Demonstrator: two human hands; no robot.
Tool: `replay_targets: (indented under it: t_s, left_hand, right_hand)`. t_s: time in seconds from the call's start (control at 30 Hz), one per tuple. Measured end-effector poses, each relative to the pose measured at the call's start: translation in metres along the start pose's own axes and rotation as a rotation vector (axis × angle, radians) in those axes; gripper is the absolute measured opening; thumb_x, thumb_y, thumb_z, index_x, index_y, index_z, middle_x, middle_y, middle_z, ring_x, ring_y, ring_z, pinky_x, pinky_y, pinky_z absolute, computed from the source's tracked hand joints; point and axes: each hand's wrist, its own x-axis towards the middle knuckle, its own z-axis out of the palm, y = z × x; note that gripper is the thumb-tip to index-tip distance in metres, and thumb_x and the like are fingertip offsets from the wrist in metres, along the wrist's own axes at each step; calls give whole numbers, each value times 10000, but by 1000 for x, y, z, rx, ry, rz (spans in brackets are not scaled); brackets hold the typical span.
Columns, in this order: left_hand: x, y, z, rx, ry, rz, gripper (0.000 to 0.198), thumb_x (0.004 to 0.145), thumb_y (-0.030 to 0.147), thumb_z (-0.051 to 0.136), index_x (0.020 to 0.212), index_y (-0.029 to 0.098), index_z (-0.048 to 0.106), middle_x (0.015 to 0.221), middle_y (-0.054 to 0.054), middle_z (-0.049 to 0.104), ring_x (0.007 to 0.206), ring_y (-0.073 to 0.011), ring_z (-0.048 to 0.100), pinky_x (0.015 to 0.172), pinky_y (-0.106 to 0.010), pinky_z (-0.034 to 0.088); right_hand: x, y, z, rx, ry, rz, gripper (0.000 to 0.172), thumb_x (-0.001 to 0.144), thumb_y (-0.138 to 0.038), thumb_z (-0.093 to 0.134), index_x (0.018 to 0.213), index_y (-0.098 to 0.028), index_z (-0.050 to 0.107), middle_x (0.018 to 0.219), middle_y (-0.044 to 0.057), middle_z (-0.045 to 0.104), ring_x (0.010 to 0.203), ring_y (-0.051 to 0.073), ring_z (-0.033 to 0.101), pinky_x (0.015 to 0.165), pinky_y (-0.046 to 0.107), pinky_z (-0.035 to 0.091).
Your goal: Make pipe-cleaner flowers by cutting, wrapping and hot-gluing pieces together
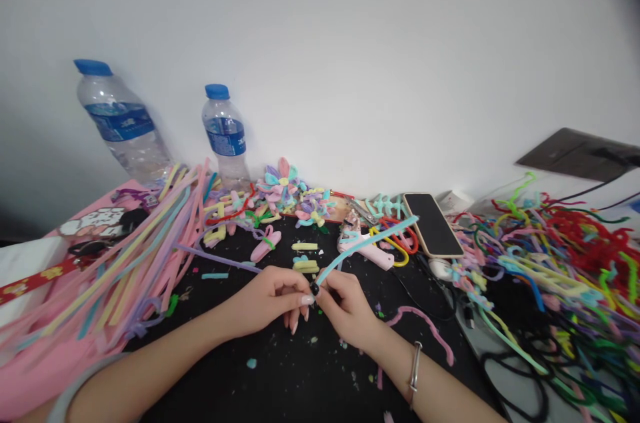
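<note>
My left hand and my right hand meet over the black mat, fingers pinched together. Between them they hold a light blue pipe cleaner that slants up to the right, and a purple pipe cleaner that trails off to the left. A small dark piece sits right at the pinch point. My right wrist wears a silver bangle.
Long pastel pipe cleaners lie piled at left over a pink sheet. Two water bottles stand by the wall. Finished pipe-cleaner flowers, a pink glue gun, a phone and a tangled multicolour heap lie behind and at right.
</note>
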Motion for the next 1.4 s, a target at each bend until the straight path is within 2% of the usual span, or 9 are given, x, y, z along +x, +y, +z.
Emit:
replay_targets:
  t_s: [0.23,0.4,0.5,0.63,0.77,0.93,1.03,1.17,1.4]
  left_hand:
    - [-1,0,-1,-38,-70,-38,273,841,360,630,701,126,620,608,-2,656,473,-96,592,498,-191,466]
    - [1,-4,-3,-107,-65,-33,322,843,440,619,787,123,629,710,-37,694,494,-101,616,495,-195,481]
    - [2,-6,-2,-104,-54,-38,300,827,426,638,799,128,629,702,-27,689,487,-100,607,494,-201,481]
    - [1,-4,1,-73,-20,-52,265,801,381,671,733,134,604,605,3,651,472,-104,588,492,-210,475]
    - [1,0,-2,-100,65,5,315,800,409,674,683,138,566,579,12,624,459,-92,568,486,-202,445]
    - [3,1,-3,-298,173,47,340,813,410,688,678,147,520,585,36,588,463,-65,509,478,-179,411]
    - [2,1,-1,-490,130,-6,311,802,383,715,708,150,531,555,48,549,441,-54,464,460,-170,387]
    - [-1,3,-1,-664,35,-89,277,776,350,751,742,149,562,551,49,516,422,-47,431,434,-166,365]
    - [-3,0,-3,-664,-45,-133,276,759,353,770,772,141,593,565,31,521,456,-59,424,454,-181,387]
  right_hand:
    - [2,-3,-1,28,-38,17,329,916,-268,421,597,-194,398,558,-48,385,529,99,358,513,228,293]
    - [2,0,-2,56,44,33,311,905,-255,437,601,-194,420,566,-42,414,532,102,368,511,224,314]
    - [1,1,-1,52,66,19,260,856,-210,466,599,-196,427,564,-44,414,523,101,366,502,224,304]
    - [1,-1,2,46,94,-8,184,771,-145,474,606,-203,417,545,-61,364,491,92,336,475,216,271]
    - [0,-4,0,37,124,-1,199,785,-164,468,601,-208,407,536,-52,378,485,99,360,479,225,275]
    - [0,-8,-3,-22,39,-40,243,831,-180,452,607,-207,363,561,-45,376,511,103,365,511,234,274]
    - [1,-7,-3,-3,-12,-30,245,861,-198,443,624,-203,382,588,-39,408,538,106,393,532,229,296]
    - [1,-3,-2,31,-13,-22,256,879,-209,459,629,-198,404,597,-39,416,550,103,399,541,221,301]
    - [-1,0,-1,95,10,-17,294,923,-258,457,639,-187,481,590,-28,466,550,106,445,546,210,331]
